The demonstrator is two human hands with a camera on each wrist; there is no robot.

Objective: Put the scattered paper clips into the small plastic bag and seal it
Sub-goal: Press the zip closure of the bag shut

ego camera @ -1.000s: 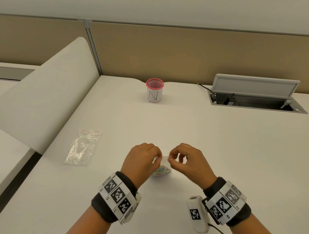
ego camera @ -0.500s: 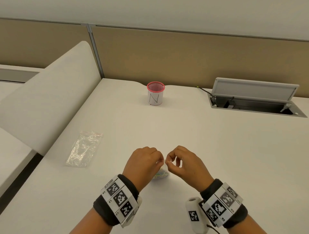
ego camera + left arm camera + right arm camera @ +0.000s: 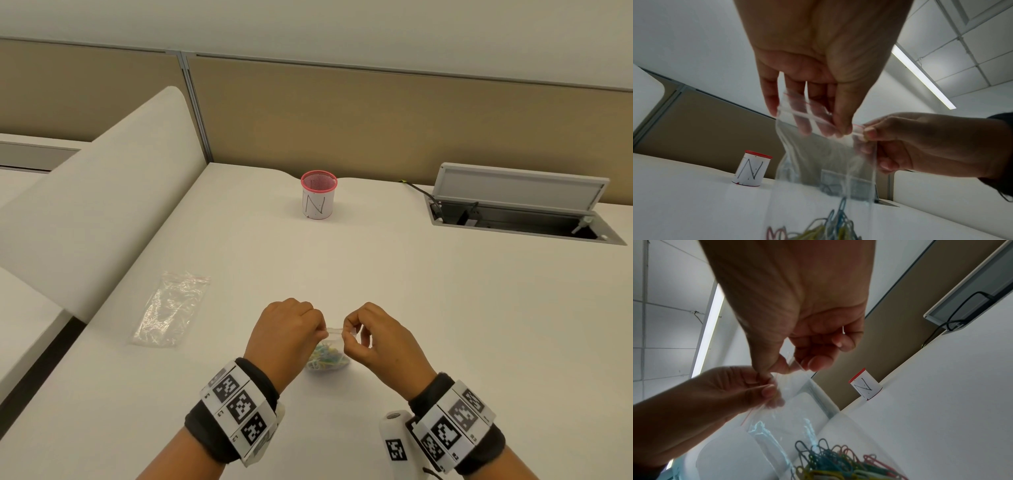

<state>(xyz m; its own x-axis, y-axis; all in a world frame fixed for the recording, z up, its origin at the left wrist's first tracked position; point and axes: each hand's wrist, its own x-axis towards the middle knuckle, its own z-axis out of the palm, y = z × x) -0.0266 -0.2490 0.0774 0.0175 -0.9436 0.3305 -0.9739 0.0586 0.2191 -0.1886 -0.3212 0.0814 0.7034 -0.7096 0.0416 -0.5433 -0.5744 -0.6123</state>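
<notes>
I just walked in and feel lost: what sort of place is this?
Most likely an office workstation: a white desk backed by a tan partition panel, a flip-up cable hatch set into it, and a red mesh pen cup.

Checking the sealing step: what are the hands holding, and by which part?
Both the left hand and right hand pinch the small plastic bag of paper clips at its top zip strip.

Soft ceiling light, blurred wrist views
</notes>
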